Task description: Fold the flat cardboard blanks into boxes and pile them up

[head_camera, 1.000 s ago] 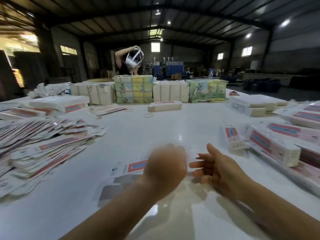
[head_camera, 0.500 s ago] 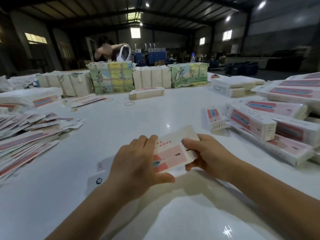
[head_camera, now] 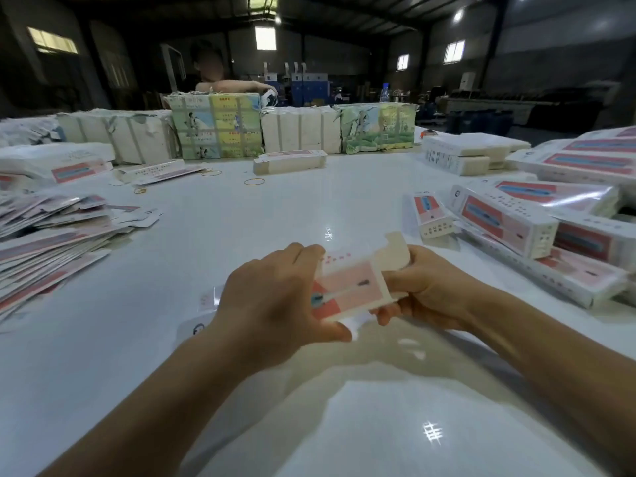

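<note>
Print unreadable on pink blank, gripped by left hand and right hand.

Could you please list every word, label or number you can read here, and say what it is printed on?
Nothing can be read.
Held box: rows of small red characters, blurred.
Folded boxes on the right: small dark print, too small.
Flat blanks on the left: print blurred.
Green and yellow bundles: coloured characters, too small.

The hall is dim, lit by ceiling lamps and small windows. Glare spots dot the glossy desk. Edges bend outward and blur slightly.
</note>
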{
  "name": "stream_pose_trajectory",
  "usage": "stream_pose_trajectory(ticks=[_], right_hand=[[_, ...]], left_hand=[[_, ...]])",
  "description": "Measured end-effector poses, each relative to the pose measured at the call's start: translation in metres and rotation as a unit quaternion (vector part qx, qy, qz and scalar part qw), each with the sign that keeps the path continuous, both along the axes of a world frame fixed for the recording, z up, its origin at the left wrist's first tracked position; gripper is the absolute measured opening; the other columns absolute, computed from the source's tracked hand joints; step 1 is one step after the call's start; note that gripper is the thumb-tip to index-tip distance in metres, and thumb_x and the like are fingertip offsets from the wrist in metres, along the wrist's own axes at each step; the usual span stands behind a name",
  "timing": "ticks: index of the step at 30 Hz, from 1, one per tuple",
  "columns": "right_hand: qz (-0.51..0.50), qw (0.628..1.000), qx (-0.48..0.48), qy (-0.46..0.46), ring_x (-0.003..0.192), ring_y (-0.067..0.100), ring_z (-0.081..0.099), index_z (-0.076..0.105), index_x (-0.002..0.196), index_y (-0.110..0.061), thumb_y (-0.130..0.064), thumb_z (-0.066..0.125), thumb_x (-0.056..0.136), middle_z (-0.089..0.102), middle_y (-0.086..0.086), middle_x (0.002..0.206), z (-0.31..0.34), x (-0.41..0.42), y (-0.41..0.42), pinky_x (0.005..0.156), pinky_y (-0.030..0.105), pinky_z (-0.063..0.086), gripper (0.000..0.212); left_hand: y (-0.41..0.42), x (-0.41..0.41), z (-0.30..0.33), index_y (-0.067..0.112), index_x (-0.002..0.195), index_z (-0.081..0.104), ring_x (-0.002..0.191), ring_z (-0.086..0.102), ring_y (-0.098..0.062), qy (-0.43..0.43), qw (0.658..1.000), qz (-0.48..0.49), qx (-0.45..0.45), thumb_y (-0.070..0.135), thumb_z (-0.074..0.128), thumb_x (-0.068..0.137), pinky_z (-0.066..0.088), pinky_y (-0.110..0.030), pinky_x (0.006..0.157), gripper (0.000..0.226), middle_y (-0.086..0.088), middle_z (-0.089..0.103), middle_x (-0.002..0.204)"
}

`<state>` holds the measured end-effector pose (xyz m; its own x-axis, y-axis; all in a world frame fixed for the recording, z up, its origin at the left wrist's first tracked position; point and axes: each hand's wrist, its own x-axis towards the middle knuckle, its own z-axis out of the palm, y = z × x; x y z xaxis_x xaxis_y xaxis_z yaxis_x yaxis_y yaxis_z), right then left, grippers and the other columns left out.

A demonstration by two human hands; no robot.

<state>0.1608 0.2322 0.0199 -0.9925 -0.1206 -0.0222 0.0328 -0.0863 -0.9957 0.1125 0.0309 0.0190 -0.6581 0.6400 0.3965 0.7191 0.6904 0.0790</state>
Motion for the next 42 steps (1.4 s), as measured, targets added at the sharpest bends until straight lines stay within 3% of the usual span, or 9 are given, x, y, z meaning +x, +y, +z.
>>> stream_pose_trajectory(ticks=[3,7,11,14,24,28,31,35,42], right_hand=[[-0.004,1.0,-0.005,-0.004,0.046,0.013,0.057,0.065,0.097,0.0,-0.011,0.069,0.072,0.067,0.006,0.062,0.0,0.001,-0.002,0.043,0.021,0.049,0.028],[-0.152,0.988,-0.027,-0.003,0.053,0.016,0.06,0.063,0.108,-0.005,-0.018,0.062,0.086,0.069,0.012,0.082,0.002,-0.003,-0.001,0.046,0.024,0.05,0.025],[-0.348,0.901,0.184,0.184,0.052,0.006,0.056,0.069,0.095,-0.013,-0.01,0.056,0.091,0.064,-0.009,0.067,-0.005,0.001,-0.003,0.049,0.021,0.048,0.014],[-0.304,0.892,0.246,0.227,0.053,0.004,0.057,0.07,0.079,-0.028,-0.008,0.059,0.088,0.065,-0.012,0.064,-0.012,0.003,-0.018,0.053,0.015,0.045,0.024],[-0.231,0.888,0.323,0.232,0.071,0.006,0.056,0.07,0.107,-0.03,-0.008,0.055,0.092,0.064,-0.002,0.088,-0.018,0.006,-0.038,0.073,0.036,0.051,0.031],[-0.216,0.929,0.239,0.183,0.067,0.003,0.056,0.024,0.141,-0.039,-0.009,0.058,0.091,0.061,0.0,0.081,-0.018,0.006,-0.031,0.069,0.024,0.05,0.067],[-0.203,0.935,0.248,0.15,0.07,0.006,0.054,0.031,0.143,-0.035,-0.011,0.058,0.09,0.061,-0.001,0.086,-0.019,0.004,-0.03,0.071,0.025,0.047,0.064],[-0.223,0.928,0.237,0.183,0.068,0.007,0.055,0.067,0.11,-0.03,-0.009,0.06,0.087,0.065,-0.005,0.086,-0.018,0.003,-0.03,0.068,0.029,0.048,0.032],[-0.183,0.935,0.229,0.198,0.069,0.002,0.049,0.064,0.084,-0.053,-0.004,0.049,0.092,0.058,-0.01,0.086,-0.015,0.002,-0.032,0.07,0.023,0.04,0.052]], left_hand=[[0.0,0.0,0.003,0.034,0.109,0.047,0.064,0.049,-0.012,-0.001,1.0,0.016,0.026,0.07,0.067,0.063,0.054,-0.029,0.062,0.062,0.012,0.062,0.106],[-0.003,-0.007,0.006,0.034,0.105,0.045,0.061,0.044,-0.01,-0.032,0.998,0.052,0.026,0.073,0.065,0.063,0.048,-0.027,0.058,0.061,0.011,0.062,0.102],[-0.009,-0.016,0.008,0.032,0.109,0.044,0.071,0.052,-0.014,-0.085,0.993,0.085,0.016,0.075,0.061,0.063,0.048,-0.029,0.059,0.065,0.009,0.06,0.105],[-0.009,-0.018,0.007,0.031,0.111,0.045,0.077,0.055,-0.016,-0.105,0.99,0.093,0.009,0.075,0.059,0.065,0.05,-0.031,0.063,0.065,0.008,0.06,0.106],[-0.002,-0.017,-0.004,0.035,0.115,0.044,0.068,0.05,-0.005,-0.098,0.992,0.075,0.021,0.077,0.057,0.066,0.052,-0.028,0.064,0.066,0.013,0.057,0.106],[-0.003,-0.016,-0.005,0.036,0.115,0.044,0.073,0.054,-0.008,-0.091,0.994,0.06,0.027,0.077,0.058,0.066,0.053,-0.029,0.066,0.065,0.013,0.058,0.107],[-0.001,-0.013,-0.007,0.038,0.117,0.044,0.074,0.054,-0.01,-0.076,0.996,0.056,0.011,0.076,0.06,0.065,0.051,-0.024,0.065,0.067,0.013,0.059,0.111],[-0.001,-0.012,-0.008,0.037,0.117,0.044,0.074,0.054,-0.01,-0.07,0.996,0.06,0.014,0.076,0.059,0.065,0.052,-0.025,0.065,0.067,0.013,0.059,0.111],[0.007,-0.01,-0.008,0.034,0.114,0.043,0.066,0.048,-0.009,-0.061,0.995,0.077,0.002,0.079,0.053,0.067,0.048,-0.022,0.059,0.066,0.011,0.058,0.111]])
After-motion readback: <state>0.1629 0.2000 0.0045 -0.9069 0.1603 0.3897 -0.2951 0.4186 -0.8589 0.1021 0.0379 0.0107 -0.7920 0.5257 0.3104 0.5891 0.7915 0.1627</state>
